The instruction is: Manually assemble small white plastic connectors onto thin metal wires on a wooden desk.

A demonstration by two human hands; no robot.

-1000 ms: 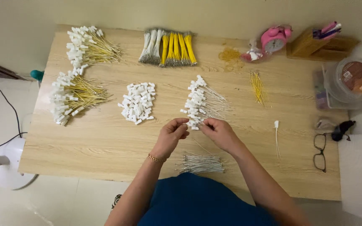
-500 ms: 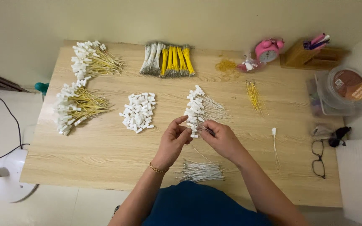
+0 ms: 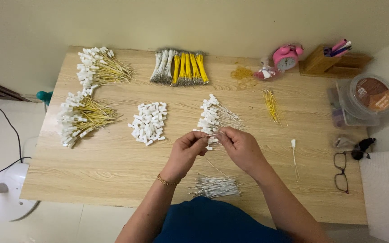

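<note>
Centrally, both hands are meeting over the wooden desk. Left hand and right hand are each pinching an end of a thin white wire, fingertips clenched on it, a small white connector showing just below, right beside the pile of finished white leads. Loose grey-white wires are lying near the desk's front edge. Bare woodgrain is staying open left of the hands; blocky white plastic housings are heaped beyond.
</note>
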